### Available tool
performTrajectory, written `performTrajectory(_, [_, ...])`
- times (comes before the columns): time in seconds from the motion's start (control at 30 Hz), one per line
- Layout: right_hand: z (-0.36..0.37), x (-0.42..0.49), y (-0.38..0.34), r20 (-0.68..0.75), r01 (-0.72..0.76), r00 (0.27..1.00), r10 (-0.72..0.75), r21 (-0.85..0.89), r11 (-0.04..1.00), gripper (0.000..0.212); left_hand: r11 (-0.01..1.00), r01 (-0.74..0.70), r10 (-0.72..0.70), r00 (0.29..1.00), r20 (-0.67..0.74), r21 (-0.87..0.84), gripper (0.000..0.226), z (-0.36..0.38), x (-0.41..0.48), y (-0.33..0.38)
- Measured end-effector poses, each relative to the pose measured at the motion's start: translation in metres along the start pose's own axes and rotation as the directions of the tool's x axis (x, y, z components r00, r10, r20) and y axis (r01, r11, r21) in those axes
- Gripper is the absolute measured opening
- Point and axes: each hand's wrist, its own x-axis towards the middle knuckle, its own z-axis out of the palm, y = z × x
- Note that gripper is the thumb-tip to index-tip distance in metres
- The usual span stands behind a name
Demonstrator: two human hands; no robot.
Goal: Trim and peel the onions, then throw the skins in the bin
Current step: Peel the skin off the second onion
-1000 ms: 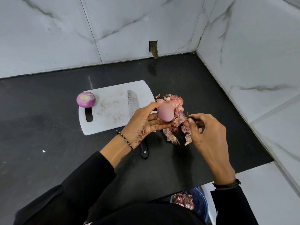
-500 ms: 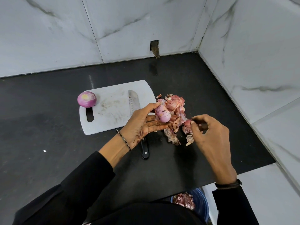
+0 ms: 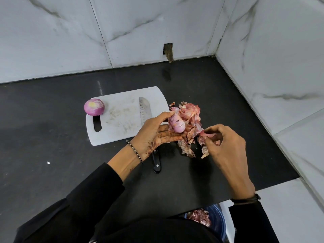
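Left hand [image 3: 154, 133] grips a small pale-pink peeled onion [image 3: 176, 124] between thumb and fingers, raised above the black stone counter [image 3: 52, 155]. Right hand [image 3: 226, 142] is closed in a pinch on a strip of pink papery skin [image 3: 206, 134]. Loose heap of dry reddish onion skins [image 3: 190, 120] lies just beside the white plastic cutting board [image 3: 122, 118]. Second purple peeled onion [image 3: 94, 107] rests at the board's left edge. Steel black-handled knife [image 3: 145, 109] lies across the board. Blue bin [image 3: 216, 223], holding skins, stands below the counter edge.
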Motion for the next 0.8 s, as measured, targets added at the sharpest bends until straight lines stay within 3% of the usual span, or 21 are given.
performTrajectory(0.13, [-0.003, 0.001, -0.003, 0.014, 0.034, 0.999, -0.034, 0.037, 0.999, 0.014, 1.0, 0.004, -0.004, 1.0, 0.009, -0.003, 0.035, 0.003, 0.0, 0.0])
performTrajectory(0.23, [-0.008, -0.001, -0.018, -0.018, 0.078, 0.997, -0.076, 0.203, 0.976, 0.006, 1.0, 0.001, 0.0, 1.0, 0.013, -0.01, 0.031, 0.007, 0.0, -0.001])
performTrajectory(0.43, [-0.009, -0.002, -0.041, -0.031, 0.179, 0.983, -0.179, 0.335, 0.925, 0.024, 0.999, -0.032, 0.03, 0.998, 0.05, 0.031, 0.03, 0.013, 0.002, 0.0])
performTrajectory(0.6, [-0.005, -0.003, -0.053, 0.005, 0.107, 0.993, -0.118, 0.395, 0.913, 0.042, 0.987, -0.113, 0.103, 0.991, 0.089, 0.111, 0.039, 0.014, -0.001, -0.001])
performTrajectory(0.8, [-0.009, -0.004, -0.056, 0.082, -0.051, 0.997, 0.01, 0.513, 0.857, 0.044, 0.974, -0.166, 0.147, 0.981, 0.123, 0.155, 0.037, 0.014, -0.005, -0.001])
